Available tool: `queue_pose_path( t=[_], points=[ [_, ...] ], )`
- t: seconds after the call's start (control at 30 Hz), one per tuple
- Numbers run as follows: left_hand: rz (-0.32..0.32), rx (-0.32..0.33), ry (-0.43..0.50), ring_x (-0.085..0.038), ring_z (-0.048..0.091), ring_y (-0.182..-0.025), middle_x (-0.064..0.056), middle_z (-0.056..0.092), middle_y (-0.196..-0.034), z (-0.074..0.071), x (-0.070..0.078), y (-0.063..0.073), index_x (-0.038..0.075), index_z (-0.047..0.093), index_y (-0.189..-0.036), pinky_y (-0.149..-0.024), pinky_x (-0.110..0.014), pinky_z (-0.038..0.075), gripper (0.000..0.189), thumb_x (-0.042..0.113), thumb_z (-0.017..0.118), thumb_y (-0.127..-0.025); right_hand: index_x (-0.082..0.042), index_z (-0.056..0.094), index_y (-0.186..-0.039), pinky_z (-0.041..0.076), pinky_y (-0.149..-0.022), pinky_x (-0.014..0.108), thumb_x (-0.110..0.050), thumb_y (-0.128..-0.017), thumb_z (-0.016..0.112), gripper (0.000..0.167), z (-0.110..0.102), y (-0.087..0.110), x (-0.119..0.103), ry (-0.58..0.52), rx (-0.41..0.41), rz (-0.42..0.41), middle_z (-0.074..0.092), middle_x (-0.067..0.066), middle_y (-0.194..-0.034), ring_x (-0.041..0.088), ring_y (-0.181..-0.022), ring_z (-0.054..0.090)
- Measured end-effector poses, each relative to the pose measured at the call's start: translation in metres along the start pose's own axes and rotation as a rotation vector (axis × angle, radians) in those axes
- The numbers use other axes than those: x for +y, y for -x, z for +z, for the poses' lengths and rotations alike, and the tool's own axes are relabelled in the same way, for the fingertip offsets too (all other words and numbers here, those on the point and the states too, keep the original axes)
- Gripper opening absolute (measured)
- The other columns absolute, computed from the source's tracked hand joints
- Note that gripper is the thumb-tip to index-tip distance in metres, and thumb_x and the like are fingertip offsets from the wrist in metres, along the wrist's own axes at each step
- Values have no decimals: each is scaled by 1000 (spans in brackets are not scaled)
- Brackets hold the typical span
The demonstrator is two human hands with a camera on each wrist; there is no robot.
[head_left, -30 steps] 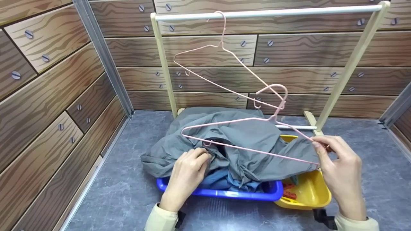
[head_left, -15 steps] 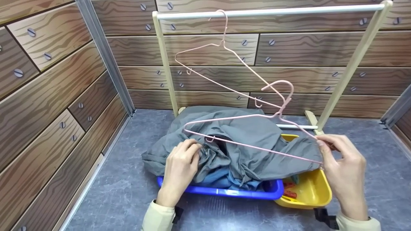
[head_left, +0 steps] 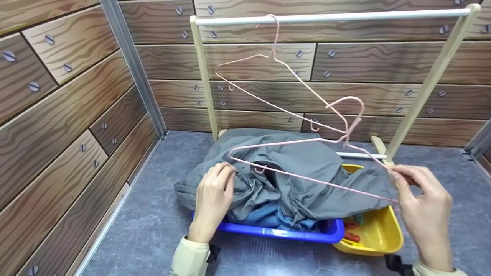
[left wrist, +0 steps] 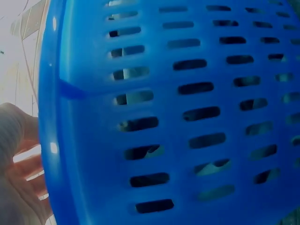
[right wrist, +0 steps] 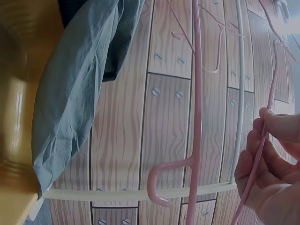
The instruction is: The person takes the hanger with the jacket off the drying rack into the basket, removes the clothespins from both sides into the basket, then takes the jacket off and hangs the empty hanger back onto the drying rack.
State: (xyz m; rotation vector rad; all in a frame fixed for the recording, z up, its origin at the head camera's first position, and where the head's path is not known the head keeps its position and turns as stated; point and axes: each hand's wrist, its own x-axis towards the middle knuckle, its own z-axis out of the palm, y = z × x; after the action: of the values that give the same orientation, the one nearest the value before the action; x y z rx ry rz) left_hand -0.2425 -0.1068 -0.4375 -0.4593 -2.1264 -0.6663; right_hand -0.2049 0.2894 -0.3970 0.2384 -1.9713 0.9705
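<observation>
In the head view, my right hand (head_left: 425, 203) pinches a pink wire hanger (head_left: 291, 143) at its right shoulder. The hanger slants over a crumpled grey garment (head_left: 307, 157), hook upward. The right wrist view shows thumb and fingers around the hanger's rod (right wrist: 255, 164). My left hand (head_left: 214, 191) is at the garment's left part, beside the hanger's left end, thumb and fingers pinching bunched cloth. In the left wrist view, the wall of the blue basket (left wrist: 103, 110) hides its fingertips. The garment heaps over this basket, with blue cloth (head_left: 264, 214) underneath.
A second pink hanger (head_left: 245, 59) hangs from the white bar (head_left: 345, 17) of a wooden-legged rack behind the basket. To the right stands a yellow bin (head_left: 387, 234) with red clips (head_left: 351, 235) inside, partly covered by the garment. Wood-patterned walls (head_left: 69, 126) enclose the left and back.
My left hand has moved left along the garment, from below the hanger's small hook to its left end. My right hand has carried the hanger slightly right. The head view has shifted a little.
</observation>
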Motion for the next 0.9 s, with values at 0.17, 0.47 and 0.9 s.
queue_pose_path(
  t=[0.17, 0.47, 0.9],
  points=[
    [-64, 12, 45, -16, 61, -93, 4, 65, -100, -2, -5, -7, 10, 71, -93, -82, -33, 49, 8, 4, 69, -89, 2, 75, -98, 40, -78, 12, 13, -83, 70, 19, -2, 1, 3, 13, 31, 26, 68, 7, -93, -3, -82, 55],
    [-130, -36, 61, -21, 64, -96, -3, 66, -102, -13, -30, -23, 8, 70, -100, -84, -36, 51, 14, 4, 70, -87, 0, 75, -99, 41, -78, 12, 11, -83, 72, 20, 1, 4, 4, 46, 5, 66, 68, 5, -95, -2, -83, 55],
    [-359, -136, 364, -17, 65, -87, -3, 65, -106, -4, -68, -73, 8, 70, -107, -73, -38, 52, 21, 8, 72, -87, -2, 75, -99, 40, -77, 11, 12, -83, 71, 22, 5, 2, 5, 13, -14, 15, 68, 8, -93, -1, -82, 56]
  ],
)
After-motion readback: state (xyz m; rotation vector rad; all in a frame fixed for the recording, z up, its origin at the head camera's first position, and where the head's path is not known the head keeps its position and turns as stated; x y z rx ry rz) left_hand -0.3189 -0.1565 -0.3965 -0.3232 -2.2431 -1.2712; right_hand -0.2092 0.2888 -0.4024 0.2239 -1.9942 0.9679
